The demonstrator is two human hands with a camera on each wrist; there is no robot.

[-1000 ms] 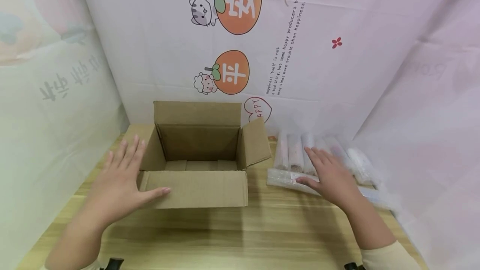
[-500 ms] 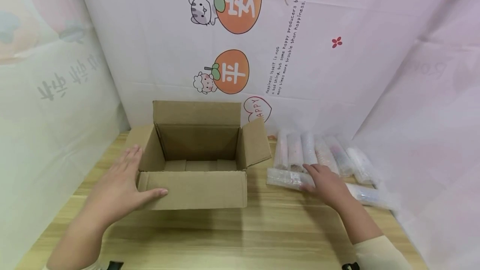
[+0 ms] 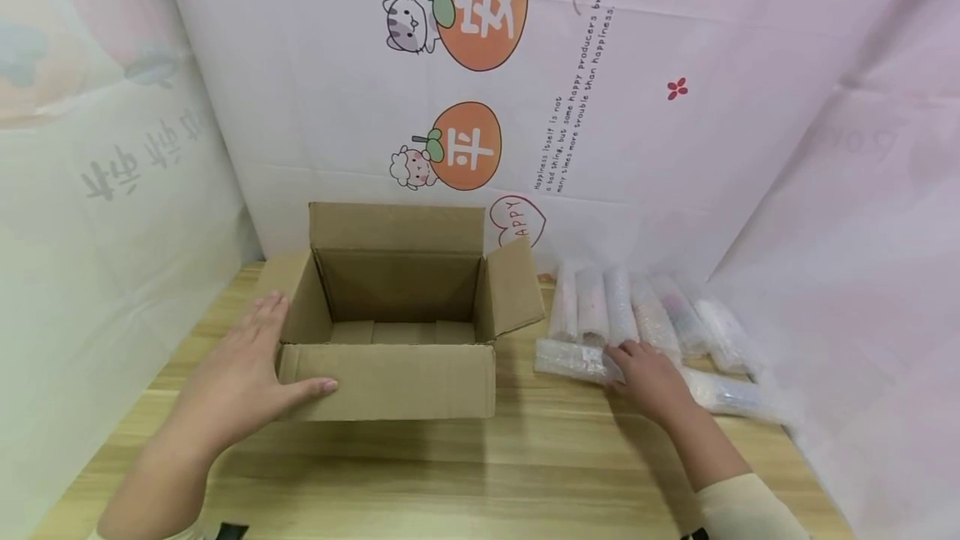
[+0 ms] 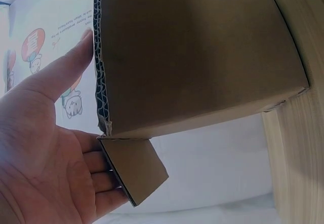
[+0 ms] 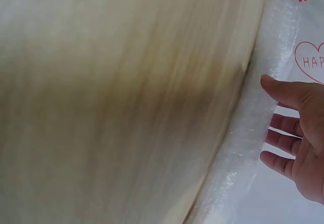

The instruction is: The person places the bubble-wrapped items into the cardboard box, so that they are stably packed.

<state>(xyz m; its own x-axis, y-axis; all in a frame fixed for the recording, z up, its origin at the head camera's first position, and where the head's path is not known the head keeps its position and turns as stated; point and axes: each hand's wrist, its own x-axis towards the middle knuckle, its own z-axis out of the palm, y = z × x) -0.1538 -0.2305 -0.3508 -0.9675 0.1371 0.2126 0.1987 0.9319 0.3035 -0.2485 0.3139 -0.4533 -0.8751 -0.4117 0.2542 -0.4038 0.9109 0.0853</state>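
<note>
A cardboard box (image 3: 408,286) stands on the table with its flaps spread and its visible floor bare. At its left front corner is my left hand (image 3: 232,382), thumb over the front flap (image 3: 405,382) and fingers stretched along the left side. In the left wrist view these fingers lie straight behind a small side flap (image 4: 135,169). My right hand (image 3: 652,382) grips a long bubble-wrapped roll (image 3: 570,359) lying crosswise on the table, fingers over its far side and thumb at the near side. The right wrist view has thumb and fingertips against the bubble wrap (image 5: 253,102).
Behind the held roll, several more bubble-wrapped rolls (image 3: 592,307) lie side by side against the printed back sheet (image 3: 622,107). White sheets also enclose the left and right sides. The wooden table (image 3: 450,473) runs up to them.
My right hand has come down from above the rolls onto the front one and closed round it. My left hand has settled lower at the box corner. The box stays put.
</note>
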